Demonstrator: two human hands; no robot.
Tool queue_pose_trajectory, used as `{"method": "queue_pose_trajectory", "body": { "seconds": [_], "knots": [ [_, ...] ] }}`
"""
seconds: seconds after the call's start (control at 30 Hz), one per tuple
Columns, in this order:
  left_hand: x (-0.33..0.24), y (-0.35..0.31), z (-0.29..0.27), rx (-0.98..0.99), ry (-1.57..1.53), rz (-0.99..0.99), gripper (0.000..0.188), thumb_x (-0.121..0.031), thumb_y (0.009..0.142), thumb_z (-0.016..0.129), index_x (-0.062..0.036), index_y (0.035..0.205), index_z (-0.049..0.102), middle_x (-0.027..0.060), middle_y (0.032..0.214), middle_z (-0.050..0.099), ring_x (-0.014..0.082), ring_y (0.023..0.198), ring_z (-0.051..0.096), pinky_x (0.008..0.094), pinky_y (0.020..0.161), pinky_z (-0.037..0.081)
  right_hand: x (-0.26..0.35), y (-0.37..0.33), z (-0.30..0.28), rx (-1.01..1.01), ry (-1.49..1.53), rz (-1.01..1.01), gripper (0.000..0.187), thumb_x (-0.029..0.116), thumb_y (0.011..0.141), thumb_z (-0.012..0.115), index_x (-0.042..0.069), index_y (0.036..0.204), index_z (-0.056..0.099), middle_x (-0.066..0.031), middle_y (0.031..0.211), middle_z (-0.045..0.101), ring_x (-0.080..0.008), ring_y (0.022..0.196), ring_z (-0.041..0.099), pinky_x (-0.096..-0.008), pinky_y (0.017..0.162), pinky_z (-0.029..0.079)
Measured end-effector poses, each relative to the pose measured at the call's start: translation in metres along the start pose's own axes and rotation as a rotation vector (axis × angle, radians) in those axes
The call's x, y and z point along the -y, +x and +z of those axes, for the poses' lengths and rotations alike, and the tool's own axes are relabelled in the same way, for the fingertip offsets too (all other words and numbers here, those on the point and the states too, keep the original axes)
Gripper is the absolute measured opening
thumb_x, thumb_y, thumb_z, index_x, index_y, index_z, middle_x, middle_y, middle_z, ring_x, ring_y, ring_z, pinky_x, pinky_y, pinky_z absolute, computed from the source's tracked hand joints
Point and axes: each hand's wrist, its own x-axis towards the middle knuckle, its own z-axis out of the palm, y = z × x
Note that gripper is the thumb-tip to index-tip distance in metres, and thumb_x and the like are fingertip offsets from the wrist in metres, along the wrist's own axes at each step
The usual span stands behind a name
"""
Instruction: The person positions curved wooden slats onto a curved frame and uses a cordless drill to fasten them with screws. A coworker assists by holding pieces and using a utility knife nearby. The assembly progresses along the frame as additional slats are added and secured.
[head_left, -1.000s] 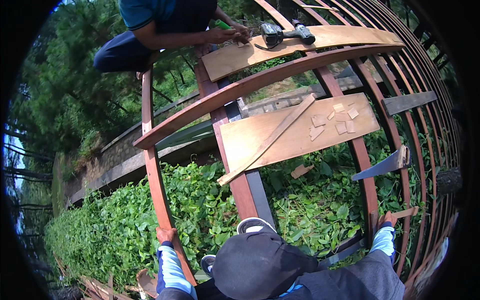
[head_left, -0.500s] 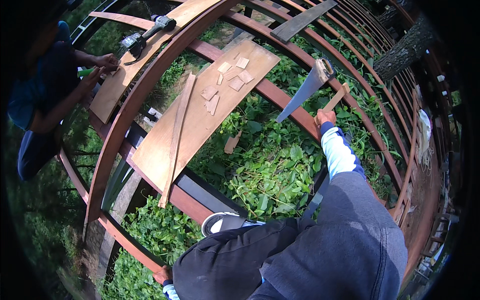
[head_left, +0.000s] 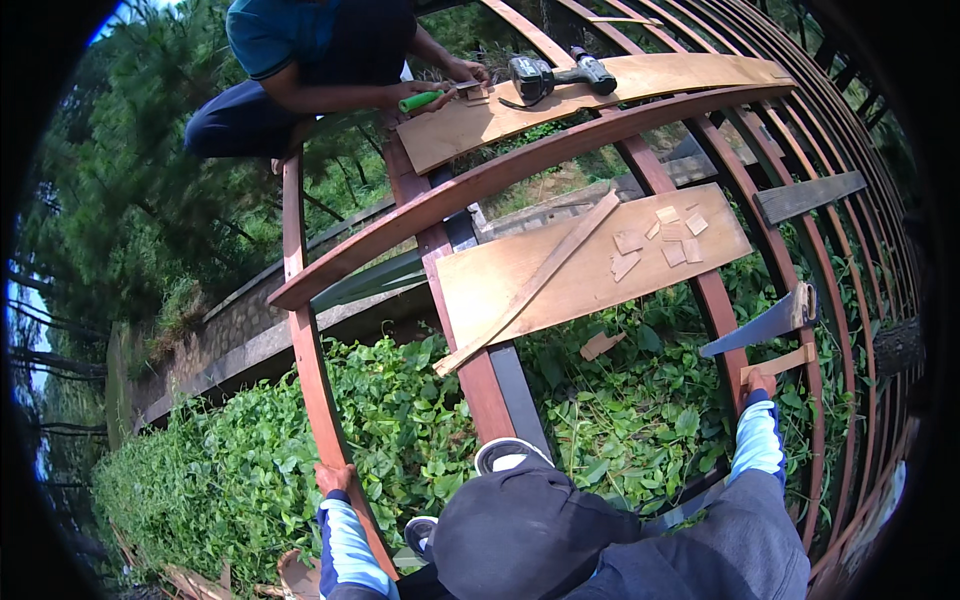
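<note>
My left hand [head_left: 333, 478] is closed round a reddish-brown wooden beam [head_left: 318, 400] at the lower left. At the right, my right hand [head_left: 760, 385] grips the end of a short pale wood strip [head_left: 790, 361], by a cross beam [head_left: 722, 310]. Just beyond it lies a handsaw [head_left: 758, 328], its blade pointing left across the beams. Ahead of me a wide plywood board [head_left: 570, 280] bridges the beams. Several small wood pieces [head_left: 673, 230] and a long thin strip [head_left: 540, 275] rest on it.
Across a long beam [head_left: 520, 180], a co-worker [head_left: 330, 60] holds a green-handled tool [head_left: 420, 101] near a plank [head_left: 450, 135] bearing a cordless drill [head_left: 560, 78]. Green plants [head_left: 600, 400] show below the open frame. A grey board [head_left: 810, 197] lies on the right-hand beams.
My view has swung left, so the boards and saw appear turned and the co-worker is nearer the middle. My left hand now shows fully on the beam; my right hand still holds the strip.
</note>
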Motion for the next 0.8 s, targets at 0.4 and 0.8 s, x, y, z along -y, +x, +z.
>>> {"method": "queue_pose_trajectory", "body": {
  "seconds": [0.4,0.8],
  "knots": [
    [-0.005,-0.005,-0.001,0.015,-0.028,-0.063,0.071,-0.025,0.054,0.086,0.0062,0.107,0.051,0.0292,0.106,0.063,0.0432,0.103,0.061,0.0461,0.092,0.051,0.024,-0.046,-0.003,-0.333,-0.202,-0.391,0.038,0.026,0.094,0.049,-0.005,0.117,0.054,-0.0271,0.11,0.06,-0.0392,0.1,0.06,-0.0433,0.088,0.048],
    [-0.019,-0.018,-0.016,0.017,-0.067,-0.094,0.067,-0.021,0.054,0.084,0.0041,0.107,0.052,0.0286,0.105,0.063,0.044,0.101,0.061,0.0475,0.09,0.051,0.232,-0.346,0.161,0.617,0.22,-1.189,0.019,0.009,0.092,0.053,-0.001,0.108,0.057,-0.0204,0.097,0.063,-0.036,0.083,0.064,-0.0409,0.074,0.052]
  ]
}}
